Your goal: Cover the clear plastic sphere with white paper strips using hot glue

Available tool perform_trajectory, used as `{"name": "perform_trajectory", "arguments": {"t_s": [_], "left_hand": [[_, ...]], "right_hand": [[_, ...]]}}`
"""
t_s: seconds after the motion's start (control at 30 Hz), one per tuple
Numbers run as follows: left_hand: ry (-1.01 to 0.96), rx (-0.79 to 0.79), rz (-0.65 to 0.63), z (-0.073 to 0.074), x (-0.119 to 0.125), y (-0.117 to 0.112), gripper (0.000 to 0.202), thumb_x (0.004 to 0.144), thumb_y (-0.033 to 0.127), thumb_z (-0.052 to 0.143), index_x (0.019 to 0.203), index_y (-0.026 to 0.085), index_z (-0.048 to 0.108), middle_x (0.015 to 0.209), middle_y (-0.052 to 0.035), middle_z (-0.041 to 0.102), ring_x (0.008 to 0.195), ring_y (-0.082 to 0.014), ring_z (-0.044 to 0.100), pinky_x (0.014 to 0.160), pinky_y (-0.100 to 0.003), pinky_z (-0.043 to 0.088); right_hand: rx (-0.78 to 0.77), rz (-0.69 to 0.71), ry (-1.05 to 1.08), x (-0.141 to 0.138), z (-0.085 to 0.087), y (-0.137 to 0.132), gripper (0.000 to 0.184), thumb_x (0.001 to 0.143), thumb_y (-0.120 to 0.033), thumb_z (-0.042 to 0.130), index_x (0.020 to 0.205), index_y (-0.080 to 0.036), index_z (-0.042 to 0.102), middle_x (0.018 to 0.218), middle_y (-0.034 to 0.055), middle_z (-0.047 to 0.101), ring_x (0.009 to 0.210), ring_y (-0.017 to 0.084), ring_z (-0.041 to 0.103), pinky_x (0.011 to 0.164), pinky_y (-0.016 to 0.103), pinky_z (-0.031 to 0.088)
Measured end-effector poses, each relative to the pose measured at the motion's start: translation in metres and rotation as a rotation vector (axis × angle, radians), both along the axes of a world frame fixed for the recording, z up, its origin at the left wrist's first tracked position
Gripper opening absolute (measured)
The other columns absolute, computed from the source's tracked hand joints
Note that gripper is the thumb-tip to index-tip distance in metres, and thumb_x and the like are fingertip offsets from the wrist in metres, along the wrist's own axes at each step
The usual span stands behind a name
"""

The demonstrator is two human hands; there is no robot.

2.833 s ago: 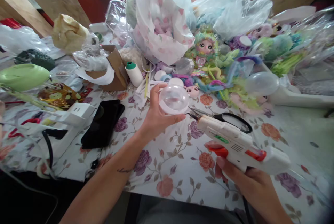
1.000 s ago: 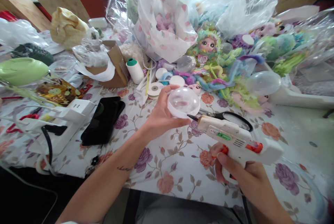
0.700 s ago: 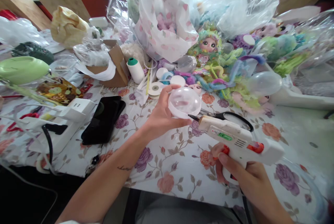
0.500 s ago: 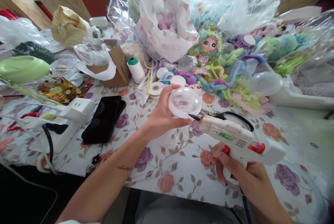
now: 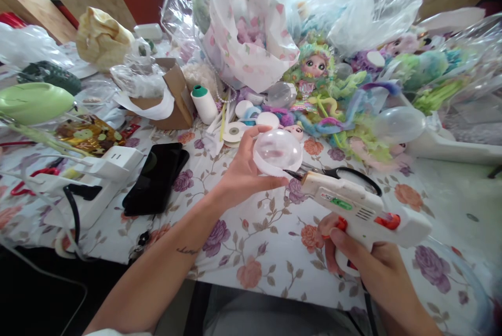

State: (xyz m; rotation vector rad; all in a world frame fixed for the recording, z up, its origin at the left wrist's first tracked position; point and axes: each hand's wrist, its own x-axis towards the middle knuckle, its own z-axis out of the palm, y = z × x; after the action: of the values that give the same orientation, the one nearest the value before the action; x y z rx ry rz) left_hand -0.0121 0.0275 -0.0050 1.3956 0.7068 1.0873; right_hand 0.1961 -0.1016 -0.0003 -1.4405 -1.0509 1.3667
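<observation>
My left hand is closed round a clear plastic dome with a white rim, held above the floral tablecloth. My right hand grips a white glue gun with orange trigger, one finger on the trigger. The gun's dark nozzle touches the dome's lower rim. Black-handled scissors lie on the cloth just behind the gun.
A black phone and a white power strip lie left. Tape rolls, a thread spool, a cardboard box, dolls, plastic bags and wrapped bouquet paper crowd the back. A clear balloon lies right.
The dome and the glue gun have come closer together and shifted slightly right; the nozzle now rests at the dome's rim. A finger stays on the trigger.
</observation>
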Motion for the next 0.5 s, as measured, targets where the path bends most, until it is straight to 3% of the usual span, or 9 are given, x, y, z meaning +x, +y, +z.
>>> {"name": "perform_trajectory", "arguments": {"t_s": [0.17, 0.5], "left_hand": [[0.009, -0.007, -0.006, -0.0018, -0.0013, 0.0006, 0.081, 0.063, 0.029, 0.09, 0.128, 0.036, 0.041, 0.133, -0.0046, 0.052, 0.121, -0.028, 0.059, 0.089, -0.038, 0.058], [0.005, 0.0, 0.022, -0.0003, -0.0003, 0.0012, 0.082, 0.061, 0.031, 0.09, 0.126, 0.035, 0.04, 0.13, -0.0049, 0.054, 0.123, -0.0301, 0.057, 0.095, -0.043, 0.055]], "right_hand": [[-0.009, 0.027, 0.01, 0.0015, -0.0001, -0.0003, 0.038, 0.086, -0.052, 0.067, 0.068, -0.019, 0.066, 0.057, 0.001, 0.059, 0.052, 0.014, 0.051, 0.052, 0.029, 0.042], [0.026, 0.013, 0.007, -0.0002, 0.0009, 0.0008, 0.038, 0.085, -0.053, 0.069, 0.068, -0.019, 0.066, 0.057, 0.0017, 0.06, 0.055, 0.016, 0.055, 0.055, 0.03, 0.044]]}}
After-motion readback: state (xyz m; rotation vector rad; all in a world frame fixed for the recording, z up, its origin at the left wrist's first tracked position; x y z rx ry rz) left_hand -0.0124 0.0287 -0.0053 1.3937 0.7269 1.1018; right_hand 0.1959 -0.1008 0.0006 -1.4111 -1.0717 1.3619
